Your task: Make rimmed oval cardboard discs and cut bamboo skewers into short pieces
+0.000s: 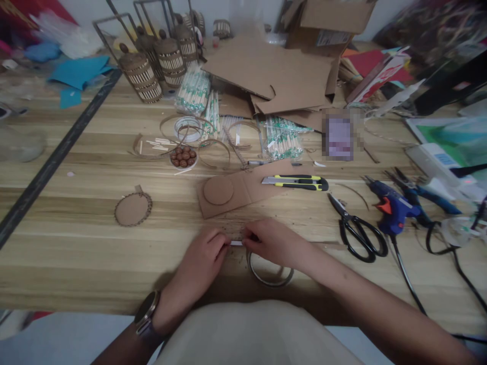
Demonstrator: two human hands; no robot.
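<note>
Head view has our two hands close together, low over the wooden surface (76, 268). Between them is a small white strip (236, 243); the fingers of our left hand (207, 253) pinch its left end and those of our right hand (272, 241) its right end. With so little of it showing, uneven pressure from us could skew or crease it, and our fingers hide whether its edges line up. A narrow brown strip (329, 246) emerges beyond our right forearm, reaching toward the scissors (345, 215); we cannot tell whether it joins the white one. If it does, a snag on the scissors could tug our grip askew.

Just below our right hand, near the front edge, lies a round ring (266, 284). Our wrist could nudge it over that edge if we drew back carelessly.

Ahead of us, the utility knife (308, 183) rests on a cardboard piece (245, 190), blade out and pointing left. Reaching across for the cardboard disc (218, 190) could bring our skin onto it. The glue gun (393, 210) lies right of the scissors, its cable (405, 274) running down past our forearm; an elbow catching that cable could drag the gun, and if its nozzle is hot, which we cannot tell, burn us.
</note>
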